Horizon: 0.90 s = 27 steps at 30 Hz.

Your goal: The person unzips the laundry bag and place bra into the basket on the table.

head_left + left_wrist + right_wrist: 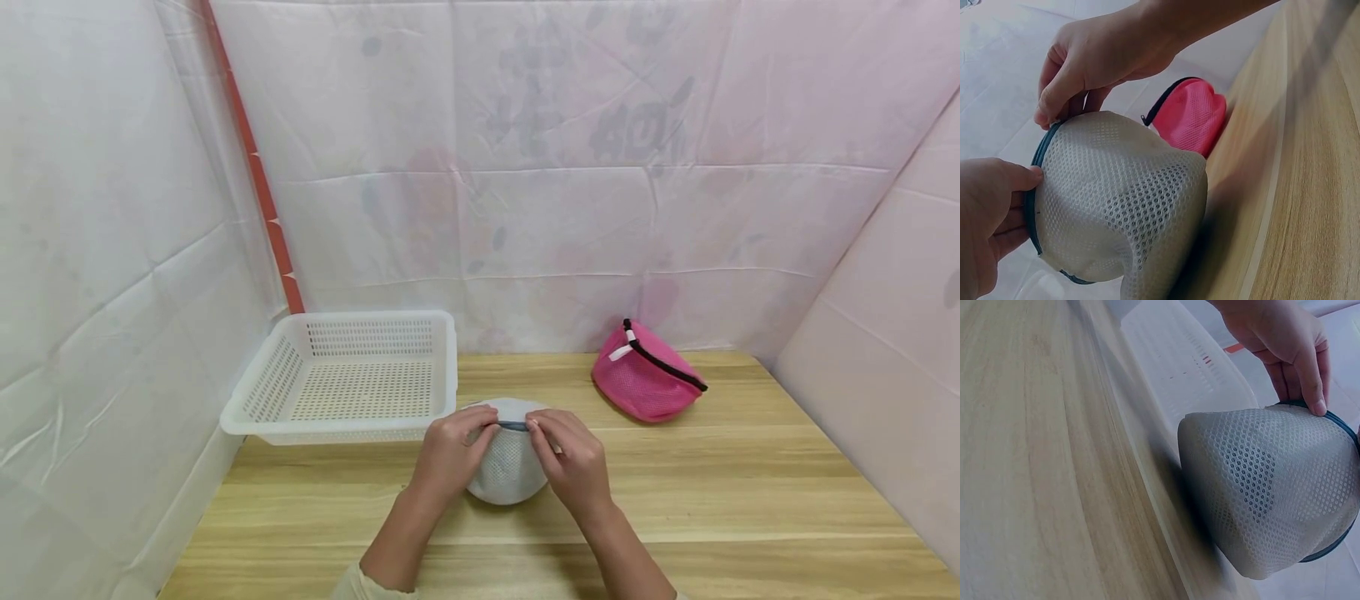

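Observation:
A white mesh laundry bag with a dark teal zipper is in front of me, its zipped edge on top. My left hand pinches that edge at the left between thumb and fingers. At the right end of the same stretch, my right hand pinches the zipper edge. In the left wrist view the mesh bag bulges out, with the left thumb on the zipper band and the right hand gripping farther along it. The right wrist view shows the left hand at the teal rim; the right hand is almost wholly out of frame there.
A white perforated plastic basket stands at the back left, close to my left hand. Toward the back right lies a pink mesh laundry bag with a black zipper and white tag. White sheeting walls in the wooden table.

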{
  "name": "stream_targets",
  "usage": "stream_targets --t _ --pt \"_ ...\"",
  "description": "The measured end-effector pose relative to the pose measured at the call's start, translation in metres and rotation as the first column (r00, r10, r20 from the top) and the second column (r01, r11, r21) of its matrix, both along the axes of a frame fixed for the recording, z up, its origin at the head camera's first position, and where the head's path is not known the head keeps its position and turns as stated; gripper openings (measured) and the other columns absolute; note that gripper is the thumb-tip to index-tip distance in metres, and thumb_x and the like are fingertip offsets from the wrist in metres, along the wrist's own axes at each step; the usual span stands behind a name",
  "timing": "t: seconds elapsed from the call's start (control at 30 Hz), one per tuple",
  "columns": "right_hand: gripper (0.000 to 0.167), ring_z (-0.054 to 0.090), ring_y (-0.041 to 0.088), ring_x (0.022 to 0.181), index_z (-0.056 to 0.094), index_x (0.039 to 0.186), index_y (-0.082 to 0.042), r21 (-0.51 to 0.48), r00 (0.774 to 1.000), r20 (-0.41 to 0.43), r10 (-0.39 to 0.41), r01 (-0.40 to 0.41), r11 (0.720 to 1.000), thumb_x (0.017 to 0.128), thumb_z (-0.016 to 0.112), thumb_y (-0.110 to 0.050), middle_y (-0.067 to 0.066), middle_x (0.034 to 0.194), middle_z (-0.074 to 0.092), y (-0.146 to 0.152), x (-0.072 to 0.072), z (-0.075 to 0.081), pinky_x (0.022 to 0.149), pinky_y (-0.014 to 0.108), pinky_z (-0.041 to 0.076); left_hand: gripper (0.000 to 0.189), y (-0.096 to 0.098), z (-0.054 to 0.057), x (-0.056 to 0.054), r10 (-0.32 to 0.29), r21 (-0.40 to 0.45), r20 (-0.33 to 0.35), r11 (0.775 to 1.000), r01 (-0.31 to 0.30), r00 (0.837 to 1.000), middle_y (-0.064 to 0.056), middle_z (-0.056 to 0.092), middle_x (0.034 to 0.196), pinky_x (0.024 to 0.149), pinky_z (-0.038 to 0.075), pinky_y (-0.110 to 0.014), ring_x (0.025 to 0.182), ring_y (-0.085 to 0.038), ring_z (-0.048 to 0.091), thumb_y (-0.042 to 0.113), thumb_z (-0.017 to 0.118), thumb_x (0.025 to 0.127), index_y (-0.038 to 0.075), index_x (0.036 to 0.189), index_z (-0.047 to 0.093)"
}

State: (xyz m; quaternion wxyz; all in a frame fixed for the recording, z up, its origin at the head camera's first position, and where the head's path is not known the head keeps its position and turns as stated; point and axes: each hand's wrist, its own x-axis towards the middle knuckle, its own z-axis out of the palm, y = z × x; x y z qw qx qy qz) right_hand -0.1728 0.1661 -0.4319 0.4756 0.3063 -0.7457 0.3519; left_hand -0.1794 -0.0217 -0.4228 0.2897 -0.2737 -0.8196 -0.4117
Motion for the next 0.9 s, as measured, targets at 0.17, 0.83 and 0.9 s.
stream_targets --t 0.17,0.83,0.9 --pt "0.02 0.07 0.023 0.083 0.075 0.093 0.0 0.01 1.0 0.003 0.011 -0.011 1.0 0.097 0.063 -0.017 0.008 0.092 0.074 -0.003 0.0 0.0 0.082 0.02 0.056 0.016 0.003 0.002 0.003 -0.025 -0.014 0.013 1.0 0.025 1.0 -0.005 0.076 0.101 0.09 0.057 -0.031 0.103 -0.019 0.071 0.009 0.078 0.083 0.003 0.098 0.077" --pt "0.018 0.069 0.022 0.082 0.074 0.091 -0.001 0.044 0.999 -0.026 0.022 -0.021 0.999 0.097 0.063 -0.014 0.007 0.089 0.073 -0.011 0.002 -0.004 0.083 0.023 0.056 0.007 0.013 0.001 0.007 -0.023 -0.123 -0.107 0.992 0.01 0.994 0.001 0.074 0.092 0.085 0.056 -0.025 0.091 -0.012 0.07 0.009 0.077 0.084 0.008 0.091 0.077" --pt "0.018 0.068 0.021 0.082 0.074 0.09 -0.001 0.047 1.0 -0.018 0.01 -0.01 0.999 0.096 0.063 -0.014 0.006 0.088 0.072 -0.009 0.002 -0.004 0.081 0.023 0.056 0.006 0.012 0.001 0.007 -0.032 -0.12 -0.105 0.993 0.019 0.994 0.001 0.074 0.091 0.085 0.056 -0.026 0.091 -0.013 0.069 0.007 0.077 0.084 0.008 0.089 0.077"
